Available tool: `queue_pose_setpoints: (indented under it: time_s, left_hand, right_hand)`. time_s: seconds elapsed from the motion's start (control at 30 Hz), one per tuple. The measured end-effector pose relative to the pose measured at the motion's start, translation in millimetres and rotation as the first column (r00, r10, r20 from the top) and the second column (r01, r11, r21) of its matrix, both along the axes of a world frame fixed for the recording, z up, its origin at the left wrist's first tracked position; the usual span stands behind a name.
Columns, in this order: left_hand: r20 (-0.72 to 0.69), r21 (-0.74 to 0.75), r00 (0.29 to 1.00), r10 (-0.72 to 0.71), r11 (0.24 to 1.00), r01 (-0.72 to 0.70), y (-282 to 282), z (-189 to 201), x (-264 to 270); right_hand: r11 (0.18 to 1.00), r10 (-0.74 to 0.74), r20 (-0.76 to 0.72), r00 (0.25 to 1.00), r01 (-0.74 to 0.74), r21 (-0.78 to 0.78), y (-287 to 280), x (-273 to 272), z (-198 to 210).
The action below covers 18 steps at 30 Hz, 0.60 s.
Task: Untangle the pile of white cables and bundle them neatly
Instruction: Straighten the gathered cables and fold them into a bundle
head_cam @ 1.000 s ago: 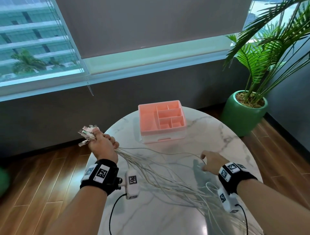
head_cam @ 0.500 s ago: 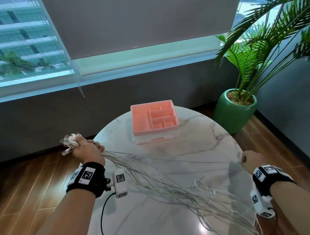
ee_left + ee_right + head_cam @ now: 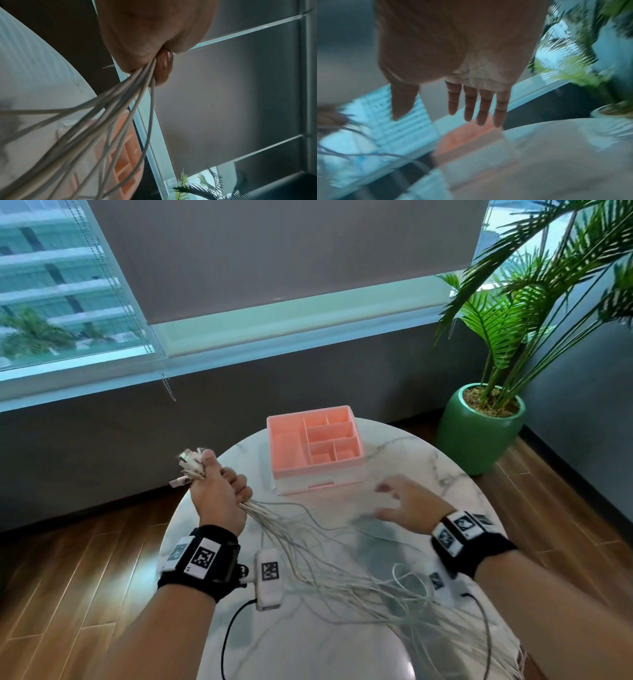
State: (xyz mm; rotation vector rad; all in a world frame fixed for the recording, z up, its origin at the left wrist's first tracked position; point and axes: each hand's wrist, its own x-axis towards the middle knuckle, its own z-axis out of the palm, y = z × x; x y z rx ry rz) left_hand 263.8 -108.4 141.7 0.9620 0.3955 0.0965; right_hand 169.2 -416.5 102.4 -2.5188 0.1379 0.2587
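My left hand (image 3: 219, 487) grips a bunch of white cables (image 3: 329, 570) near their plug ends (image 3: 190, 465), which stick out above the fist at the table's left edge. The left wrist view shows the same cables (image 3: 120, 108) fanning down out of the fist (image 3: 147, 44). They trail loose across the marble table (image 3: 428, 463) toward its near right edge. My right hand (image 3: 399, 505) hovers blurred over the table's middle, in front of the pink box, fingers (image 3: 469, 106) straight and spread, holding nothing.
A pink organiser box (image 3: 315, 450) with several empty compartments stands at the table's far side. A potted palm in a green pot (image 3: 479, 436) is on the floor at the right. Wood floor surrounds the round table; a window wall runs behind.
My right hand let go of a cable it had pulled out to the right edge and swung back left to the table's middle, now open. The left hand keeps its grip on the bunch.
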Motion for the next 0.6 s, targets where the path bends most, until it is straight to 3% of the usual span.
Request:
queue_pose_setpoints:
  time_s: [0.07,0.23,0.33,0.4,0.5,0.6]
  left_hand:
    - [0.024,-0.017,0.996,-0.09,0.996,0.091,-8.1,8.2,-6.9]
    - [0.123,-0.06,0.946,-0.301,0.949,0.31,-17.1,36.5,-24.7]
    - [0.182,0.002,0.931,-0.316,0.947,0.321,-3.8,49.5,-28.5]
    - [0.188,0.0,0.949,-0.251,0.967,0.256,11.0,55.0,-25.7]
    - [0.176,-0.042,0.977,-0.122,0.99,0.131,34.1,57.0,-17.8]
    - [0.157,-0.063,0.987,-0.035,0.997,0.045,48.0,55.2,-13.7]
  right_hand:
    - [0.955,0.113,0.087,0.99,-0.132,0.266,58.1,7.4,33.3]
    - [0.812,0.337,0.125,0.933,-0.355,0.464,158.8,21.4,44.5]
    - [0.75,0.271,0.058,0.961,-0.248,0.614,175.6,13.7,13.8]
    - [0.798,0.229,0.019,0.973,-0.199,0.569,169.6,4.9,-8.2]
    - [0.922,0.256,0.011,0.967,-0.247,0.299,140.5,-8.2,-35.7]
    - [0.958,0.229,-0.021,0.973,-0.221,0.182,105.3,-17.4,-52.5]
